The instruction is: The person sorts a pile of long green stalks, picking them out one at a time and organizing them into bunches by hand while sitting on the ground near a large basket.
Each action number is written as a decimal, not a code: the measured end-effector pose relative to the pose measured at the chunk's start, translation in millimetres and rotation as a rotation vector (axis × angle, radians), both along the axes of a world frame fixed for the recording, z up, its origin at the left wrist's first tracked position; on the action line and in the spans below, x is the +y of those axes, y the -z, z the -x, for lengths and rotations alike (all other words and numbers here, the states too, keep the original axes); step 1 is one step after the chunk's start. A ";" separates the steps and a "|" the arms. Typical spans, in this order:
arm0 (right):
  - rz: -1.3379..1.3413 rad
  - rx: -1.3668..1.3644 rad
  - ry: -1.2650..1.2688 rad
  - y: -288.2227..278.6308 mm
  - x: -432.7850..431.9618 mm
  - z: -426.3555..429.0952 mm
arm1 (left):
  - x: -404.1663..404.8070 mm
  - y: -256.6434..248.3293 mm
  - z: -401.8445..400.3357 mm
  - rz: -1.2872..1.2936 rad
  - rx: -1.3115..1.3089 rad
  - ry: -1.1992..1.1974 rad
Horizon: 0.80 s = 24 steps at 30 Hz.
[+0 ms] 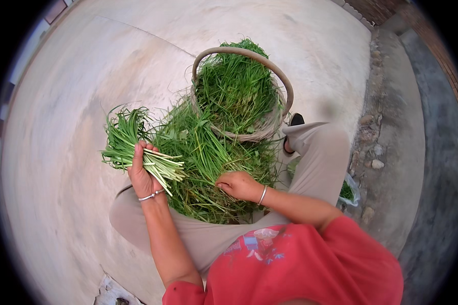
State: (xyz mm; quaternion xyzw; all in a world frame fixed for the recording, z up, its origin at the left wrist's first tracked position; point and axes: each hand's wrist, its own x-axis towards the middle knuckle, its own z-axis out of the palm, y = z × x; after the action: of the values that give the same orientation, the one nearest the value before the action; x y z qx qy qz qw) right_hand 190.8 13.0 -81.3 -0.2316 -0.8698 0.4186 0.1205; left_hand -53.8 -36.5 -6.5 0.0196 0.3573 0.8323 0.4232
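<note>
My left hand (144, 171) is closed around a thick bundle of long green stalks (162, 164), their pale cut ends towards the right and leafy tops bending away at the left. My right hand (238, 185) rests on a loose heap of green leafy stems (198, 152) between my legs; its fingers are curled at the base of some stems, and whether they grip any I cannot tell. Just beyond the heap, a woven basket (265, 131) with an arched handle (244, 52) leans towards me, filled with grassy greens (236, 91).
Pale concrete ground (68, 114) spreads around the heap and basket. To the right, beyond my bent knee, lie a plastic bag with greens (351, 190) and a strip of stones (377, 164). A whitish scrap (114, 289) lies at the lower left.
</note>
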 end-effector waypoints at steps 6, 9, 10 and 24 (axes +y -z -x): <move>-0.086 -0.133 0.022 7.2 0.2 -3.0 | 1.8 -2.5 -1.8 0.011 0.021 -0.035; -0.054 -0.169 0.038 17.2 0.0 -2.7 | 1.5 -1.1 -1.0 -0.006 0.015 -0.021; 0.024 -0.166 0.087 23.3 1.4 -3.8 | 2.2 -0.9 -2.1 -0.001 0.013 -0.026; 1.000 0.024 0.186 29.1 28.2 -7.5 | 3.1 -1.5 -2.9 -0.027 0.019 -0.011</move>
State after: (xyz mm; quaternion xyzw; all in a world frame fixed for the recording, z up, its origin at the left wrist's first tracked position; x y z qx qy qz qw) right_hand 198.3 41.2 -110.4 -0.3329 -0.5374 0.7737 0.0416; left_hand -50.9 -33.4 -5.0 0.0314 0.3502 0.8393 0.4147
